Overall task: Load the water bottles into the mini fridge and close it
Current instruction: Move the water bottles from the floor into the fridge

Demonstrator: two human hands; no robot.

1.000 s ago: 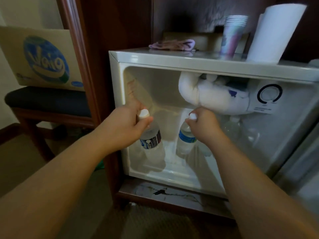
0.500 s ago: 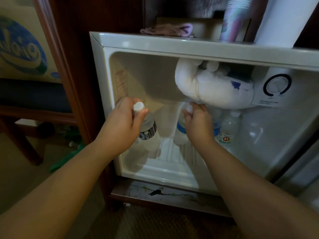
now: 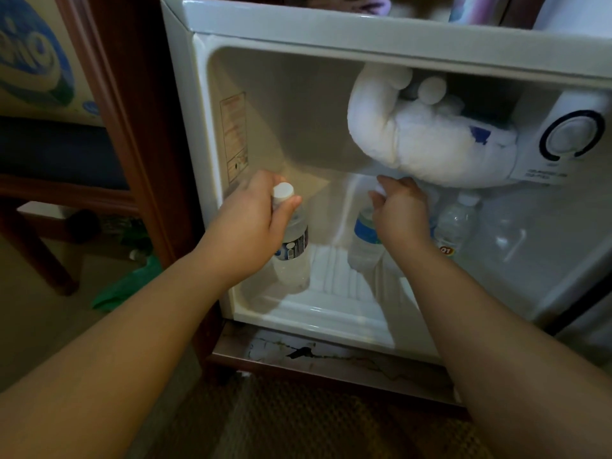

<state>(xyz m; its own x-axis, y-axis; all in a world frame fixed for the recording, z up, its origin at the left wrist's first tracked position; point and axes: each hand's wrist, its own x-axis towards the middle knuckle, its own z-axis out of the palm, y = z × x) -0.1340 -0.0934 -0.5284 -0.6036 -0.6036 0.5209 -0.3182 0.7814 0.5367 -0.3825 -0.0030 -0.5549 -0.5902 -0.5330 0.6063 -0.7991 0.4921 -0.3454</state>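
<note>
The white mini fridge (image 3: 198, 134) stands open in front of me. My left hand (image 3: 245, 223) grips the neck of a clear water bottle (image 3: 294, 256) with a white cap, held upright at the left of the fridge floor. My right hand (image 3: 402, 210) grips the top of a second bottle (image 3: 364, 243) with a blue label, upright near the middle. A third bottle (image 3: 455, 223) stands behind my right hand, further right. Whether the two held bottles touch the floor I cannot tell.
A thick lump of white frost (image 3: 424, 144) hangs from the fridge ceiling just above my right hand, next to the thermostat dial (image 3: 571, 135). Cups and a paper roll sit on top. A dark wooden cabinet post (image 3: 132, 127) borders the left; a chair stands beyond.
Both hands have pushed deeper into the fridge with their bottles, and the bottles now sit lower. My view has moved closer to the fridge.
</note>
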